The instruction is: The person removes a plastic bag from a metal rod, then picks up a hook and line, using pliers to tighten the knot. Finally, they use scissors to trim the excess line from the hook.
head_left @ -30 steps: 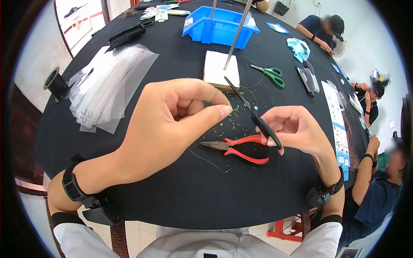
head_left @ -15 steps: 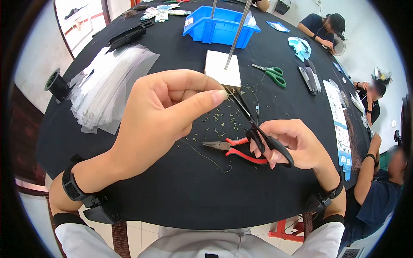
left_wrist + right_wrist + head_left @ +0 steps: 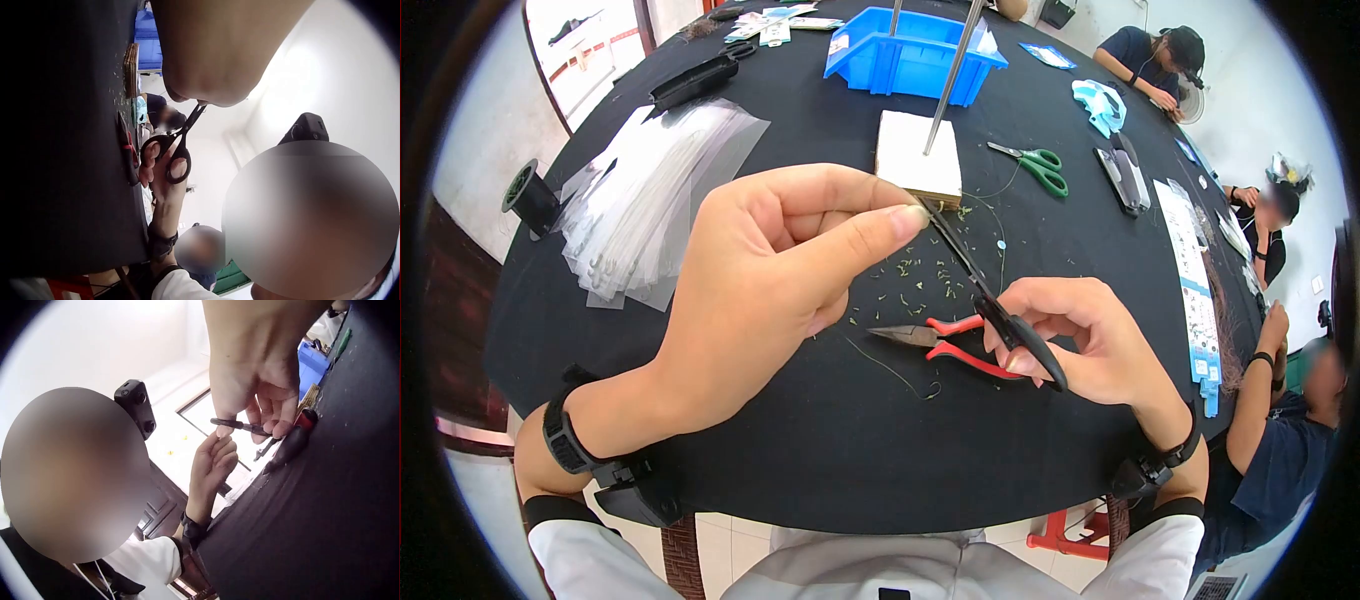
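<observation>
My left hand (image 3: pixel 770 275) pinches a tiny thread-like piece between thumb and forefinger, almost wholly hidden by the fingertips; what kind of thing it is I cannot tell. Black-handled scissors (image 3: pixel 1038 355) are in my right hand (image 3: pixel 1090 335), thumb and fingers through the loops. Their narrow blades point up and left, tips right at the left fingertips, and look nearly together. In the left wrist view the scissors (image 3: pixel 185 130) show both loops. Under the right hand lie red-handled pliers (image 3: pixel 975 362) on the black tablecloth. Small yellow-green clippings (image 3: pixel 912 272) are scattered behind the blades.
A white-topped block (image 3: pixel 915 150) with a metal rod (image 3: pixel 948 90) stands ahead, before a blue bin (image 3: pixel 880 65). Green scissors (image 3: pixel 1045 172) and a stapler (image 3: pixel 1122 180) lie right. Clear plastic sleeves (image 3: pixel 640 210) and a thread spool (image 3: pixel 530 200) are left. Other people sit along the right.
The left hand has shifted slightly up and left. The right hand has moved down a little; the scissors' blades spread apart half a second ago and have since come together near the left fingertips.
</observation>
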Tool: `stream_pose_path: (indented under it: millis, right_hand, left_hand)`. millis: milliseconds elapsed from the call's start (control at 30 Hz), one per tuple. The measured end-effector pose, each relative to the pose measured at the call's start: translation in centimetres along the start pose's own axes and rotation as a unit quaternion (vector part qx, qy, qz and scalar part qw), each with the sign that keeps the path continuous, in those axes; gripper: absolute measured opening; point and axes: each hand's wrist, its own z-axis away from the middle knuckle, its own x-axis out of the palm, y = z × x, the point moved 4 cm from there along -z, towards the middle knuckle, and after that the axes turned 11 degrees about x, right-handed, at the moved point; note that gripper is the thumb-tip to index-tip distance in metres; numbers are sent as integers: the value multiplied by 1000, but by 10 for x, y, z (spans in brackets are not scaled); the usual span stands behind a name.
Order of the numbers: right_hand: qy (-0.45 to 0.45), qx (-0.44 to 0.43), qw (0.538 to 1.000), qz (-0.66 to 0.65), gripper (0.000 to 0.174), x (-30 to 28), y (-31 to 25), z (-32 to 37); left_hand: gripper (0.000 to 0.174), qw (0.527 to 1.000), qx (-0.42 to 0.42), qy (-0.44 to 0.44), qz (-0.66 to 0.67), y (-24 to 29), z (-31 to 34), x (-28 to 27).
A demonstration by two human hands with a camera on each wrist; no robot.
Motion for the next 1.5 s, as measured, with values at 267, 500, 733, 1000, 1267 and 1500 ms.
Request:
stream_pose_path:
  millis: [267, 500, 733, 1000, 1267, 1500]
  right_hand:
    - [24, -13, 999, -21, 16, 4, -1, 2]
    - [27, 1, 1000, -8, 16, 4, 0, 1]
    - [28, 2, 1000, 4, 15, 4, 0, 1]
    - [29, 4, 1000, -1, 16, 6, 3, 1]
    - [35, -4, 999, 39, 14, 5, 1, 2]
    - [41, -14, 998, 36, 12, 3, 1, 2]
  left_hand:
    - [19, 1000, -13, 10, 15, -1, 2, 1]
    - [20, 1000, -16, 0, 18, -2, 1, 0]
    - [20, 1000, -19, 1, 16, -3, 1, 0]
    - [18, 1000, -18, 4, 20, -5, 1, 0]
    - [18, 1000, -13, 5, 15, -7, 2, -1]
    - [17, 1000, -22, 2, 22, -7, 2, -1]
